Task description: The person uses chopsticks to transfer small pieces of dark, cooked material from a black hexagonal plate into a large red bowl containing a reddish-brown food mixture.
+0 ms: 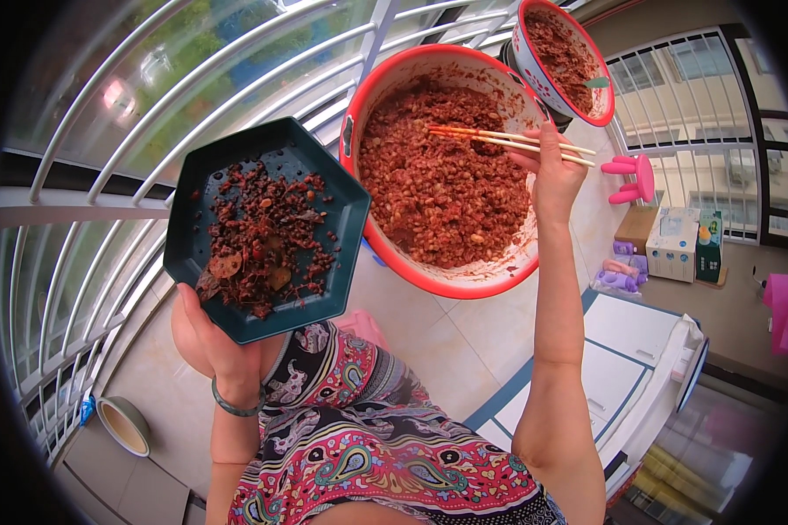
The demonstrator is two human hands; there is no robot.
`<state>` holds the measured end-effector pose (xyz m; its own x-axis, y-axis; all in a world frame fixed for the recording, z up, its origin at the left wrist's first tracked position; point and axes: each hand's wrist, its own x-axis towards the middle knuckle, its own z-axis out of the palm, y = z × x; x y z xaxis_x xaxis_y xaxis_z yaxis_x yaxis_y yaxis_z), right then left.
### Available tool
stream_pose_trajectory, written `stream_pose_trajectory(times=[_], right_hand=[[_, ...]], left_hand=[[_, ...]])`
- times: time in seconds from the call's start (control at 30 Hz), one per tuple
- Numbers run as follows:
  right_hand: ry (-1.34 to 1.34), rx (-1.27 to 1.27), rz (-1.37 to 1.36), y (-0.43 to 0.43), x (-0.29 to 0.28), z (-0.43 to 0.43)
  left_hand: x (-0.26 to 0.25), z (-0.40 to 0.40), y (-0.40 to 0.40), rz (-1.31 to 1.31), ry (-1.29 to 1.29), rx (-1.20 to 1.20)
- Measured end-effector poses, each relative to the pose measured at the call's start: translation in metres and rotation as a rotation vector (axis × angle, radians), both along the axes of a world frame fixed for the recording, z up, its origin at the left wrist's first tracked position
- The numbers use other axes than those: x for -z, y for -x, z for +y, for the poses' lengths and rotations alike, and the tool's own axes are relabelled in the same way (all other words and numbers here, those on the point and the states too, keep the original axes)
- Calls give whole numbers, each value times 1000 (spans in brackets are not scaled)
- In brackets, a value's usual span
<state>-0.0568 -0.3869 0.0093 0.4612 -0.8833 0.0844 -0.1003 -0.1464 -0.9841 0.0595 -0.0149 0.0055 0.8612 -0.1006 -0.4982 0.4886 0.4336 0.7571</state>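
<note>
My left hand (220, 338) grips the near corner of a dark green hexagonal plate (331, 289). Dark red spice pieces, small round seeds and some leaves (256, 243) lie heaped on it. Between the fingers of my right hand (551, 170) is a pair of pale chopsticks (525, 142), their tips stained red. Those tips are over a large red-rimmed enamel basin (443, 289), at the surface of a chunky red bean-like mixture (446, 190); whether they touch it I cannot tell. The plate's right corner overlaps the basin's left rim in view.
A second enamel basin (532, 72) with similar mixture and a green-handled utensil (596, 83) stands beyond. White railings (262, 125) run along the left. At right are a pink stool (634, 178), boxes (673, 243), purple bottles (620, 281) and a white cabinet (611, 374). A round planter (125, 425) sits lower left.
</note>
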Motion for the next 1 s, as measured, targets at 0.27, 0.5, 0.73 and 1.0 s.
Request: stream_pose_trajectory(times=[0.27,0.5,0.73,1.0], right_hand=[[-39,43,-89,5,-13,6],[288,-197,-415,4,-84,92],[134,-410,-271,-2,-78,107],[211,14,-12,11,-44,47]], left_hand=[[-12,-9,1,33,26,-15],[-18,-13,0,52,128,14],[-8,-3,-2,18,125,25],[-10,-3,0,9,-63,-31]])
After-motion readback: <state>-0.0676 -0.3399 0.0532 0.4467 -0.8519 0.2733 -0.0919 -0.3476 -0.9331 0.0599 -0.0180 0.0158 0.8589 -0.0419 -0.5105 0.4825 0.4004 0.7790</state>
